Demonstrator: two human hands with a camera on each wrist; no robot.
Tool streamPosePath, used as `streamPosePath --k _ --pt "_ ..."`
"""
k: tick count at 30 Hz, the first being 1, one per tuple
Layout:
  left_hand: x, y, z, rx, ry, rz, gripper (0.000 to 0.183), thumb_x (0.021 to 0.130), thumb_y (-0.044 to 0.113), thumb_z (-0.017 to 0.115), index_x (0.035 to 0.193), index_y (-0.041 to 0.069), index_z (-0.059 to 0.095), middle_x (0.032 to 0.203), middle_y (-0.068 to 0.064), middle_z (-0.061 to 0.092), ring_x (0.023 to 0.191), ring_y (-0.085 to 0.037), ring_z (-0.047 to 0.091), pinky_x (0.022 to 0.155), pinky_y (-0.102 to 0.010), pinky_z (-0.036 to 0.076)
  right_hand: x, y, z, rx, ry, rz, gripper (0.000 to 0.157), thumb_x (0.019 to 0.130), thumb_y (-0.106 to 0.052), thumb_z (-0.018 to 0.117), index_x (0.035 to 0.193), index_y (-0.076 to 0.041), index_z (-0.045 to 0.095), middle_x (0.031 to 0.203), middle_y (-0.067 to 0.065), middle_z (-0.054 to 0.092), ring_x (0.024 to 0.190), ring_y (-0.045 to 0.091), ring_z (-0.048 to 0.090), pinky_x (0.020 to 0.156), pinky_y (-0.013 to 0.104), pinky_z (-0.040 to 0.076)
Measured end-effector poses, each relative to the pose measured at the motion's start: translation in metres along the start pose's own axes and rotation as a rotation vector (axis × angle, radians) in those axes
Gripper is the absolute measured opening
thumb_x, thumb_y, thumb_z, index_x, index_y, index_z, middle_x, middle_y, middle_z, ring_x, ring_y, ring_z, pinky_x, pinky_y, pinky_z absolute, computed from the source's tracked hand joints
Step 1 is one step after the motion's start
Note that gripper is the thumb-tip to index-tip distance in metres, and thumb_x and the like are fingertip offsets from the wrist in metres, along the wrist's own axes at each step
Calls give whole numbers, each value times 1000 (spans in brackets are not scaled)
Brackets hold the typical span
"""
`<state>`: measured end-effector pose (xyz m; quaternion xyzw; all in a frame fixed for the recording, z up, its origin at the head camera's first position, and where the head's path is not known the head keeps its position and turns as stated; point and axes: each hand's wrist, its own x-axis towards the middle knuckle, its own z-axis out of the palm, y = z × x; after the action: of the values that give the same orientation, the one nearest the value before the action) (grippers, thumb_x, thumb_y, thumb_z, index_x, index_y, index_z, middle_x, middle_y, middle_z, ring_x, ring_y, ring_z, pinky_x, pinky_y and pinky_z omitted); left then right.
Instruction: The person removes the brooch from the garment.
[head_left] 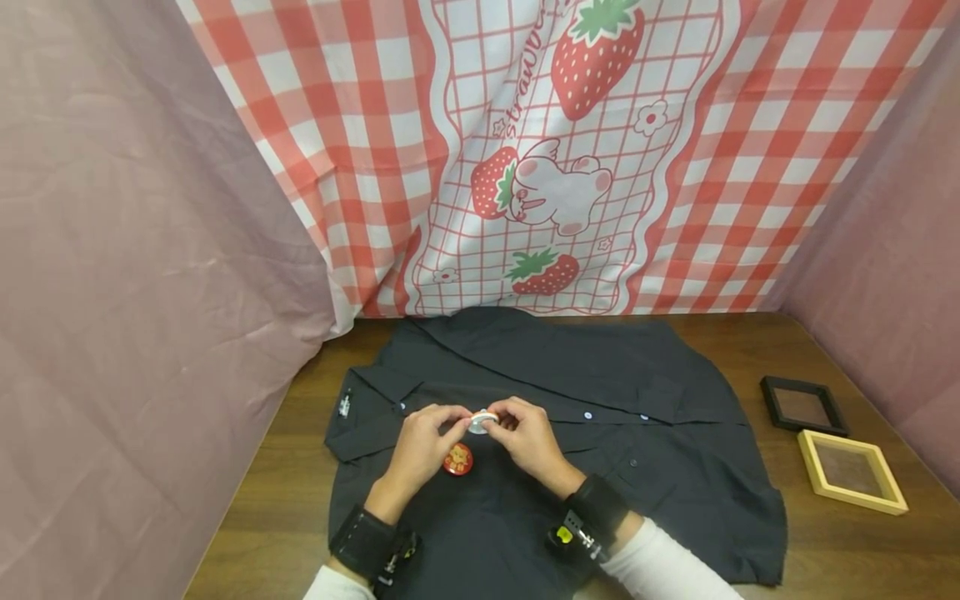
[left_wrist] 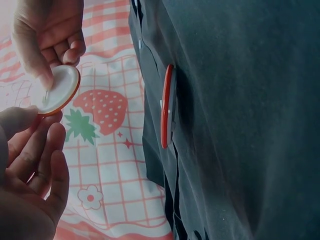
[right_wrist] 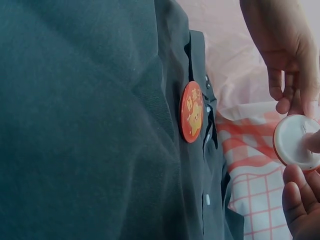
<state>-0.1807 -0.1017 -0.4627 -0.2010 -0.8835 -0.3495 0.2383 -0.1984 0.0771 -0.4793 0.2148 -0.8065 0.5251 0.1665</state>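
Note:
Both hands hold a round pin badge (head_left: 480, 423) above a dark shirt (head_left: 525, 492) spread on the table, its white back turned toward me. My left hand (head_left: 425, 442) pinches the badge's left edge between thumb and fingers. On the other side, my right hand (head_left: 529, 442) grips it, the thumb lying over the white back near the pin (left_wrist: 46, 96). A second badge (head_left: 457, 459), red with a golden cartoon figure, sits on the shirt just below the left hand. In the right wrist view its printed face (right_wrist: 191, 112) shows; its back is hidden there.
At the right of the wooden table (head_left: 262, 483) lie a black frame (head_left: 804, 405) and a pale yellow frame (head_left: 852, 471), close together. A red checked strawberry cloth (head_left: 540, 167) hangs behind the table, with pink cloth (head_left: 150, 250) along both sides.

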Motion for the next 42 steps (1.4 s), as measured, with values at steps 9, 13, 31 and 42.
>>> streamPosePath --k 9,13,31,42 --pt "-2 -1 -1 -19 -37 35 4 81 14 78 84 12 77 79 1 74 76 -13 69 73 -33 55 2 5 -5 -21 63 31 10 80 -1 76 88 1 72 72 7 66 63 0 54 56 17 49" --pt "3 -3 -7 -32 25 -6 6 81 13 78 86 10 76 81 -1 74 76 -14 69 70 -32 56 5 5 -7 -28 49 -13 10 81 -4 76 89 0 72 73 6 66 64 -1 55 58 18 50" --pt "2 -6 -4 -70 -17 -49 16 85 13 74 100 8 77 95 -6 77 91 -20 72 78 -37 58 0 -1 -2 13 -6 28 9 81 -1 75 90 0 72 75 9 67 67 7 58 62 19 51" --pt "2 -5 -1 -63 1 2 11 81 12 77 92 10 79 81 -1 75 74 -14 70 66 -28 55 -2 -2 -3 31 -3 -7 10 80 -2 76 90 -2 73 75 7 67 66 5 57 61 18 50"
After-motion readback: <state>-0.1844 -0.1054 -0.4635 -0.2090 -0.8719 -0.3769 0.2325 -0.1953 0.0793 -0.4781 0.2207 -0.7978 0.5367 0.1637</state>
